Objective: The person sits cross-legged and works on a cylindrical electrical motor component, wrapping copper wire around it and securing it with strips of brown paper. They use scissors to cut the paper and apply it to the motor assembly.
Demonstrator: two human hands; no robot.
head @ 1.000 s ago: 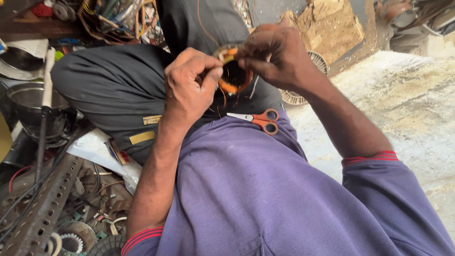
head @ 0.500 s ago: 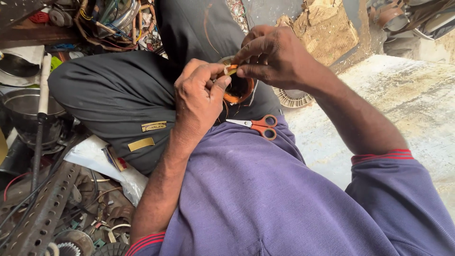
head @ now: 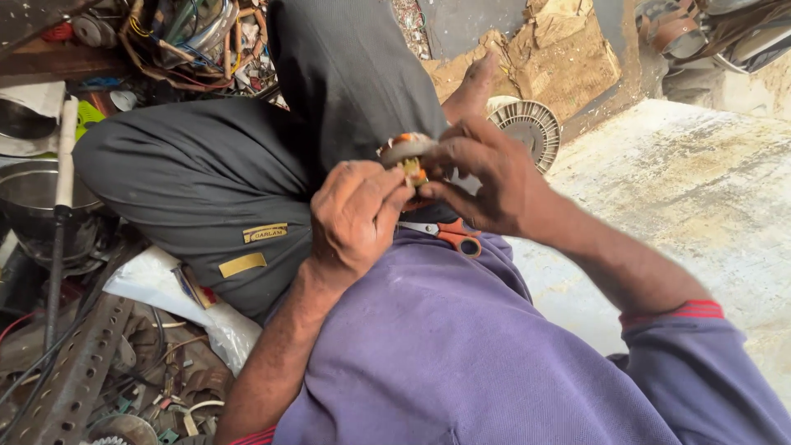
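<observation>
Head view, single entry: person seated cross-legged in dark trousers [head: 206, 173] and a purple shirt [head: 461, 346], both hands raised before the chest. Item one, a small round motor part [head: 405, 152], pale ring with orange winding and a yellowish piece at its lower edge, sat between the two hands, above the lap. Left hand [head: 356, 216] was closed narrowly, fingertips pinched against the part's lower edge. Right hand [head: 486, 177] was curled round the part from the far side, gripping it; the exact finger contact was hidden. Item two, orange-handled scissors [head: 449, 236], lay on the lap just below the hands, untouched. Item three, a white round fan guard [head: 527, 125], lay on the ground beyond the right hand, beside a bare foot [head: 476, 82]. Item four, a perforated metal bar [head: 70, 379], lay among loose scrap at lower left, near a metal pot [head: 33, 194]. Judged step: fine handwork on the winding, mid-course. Next move would call for a steady right-hand hold and a precise left-hand pinch.
</observation>
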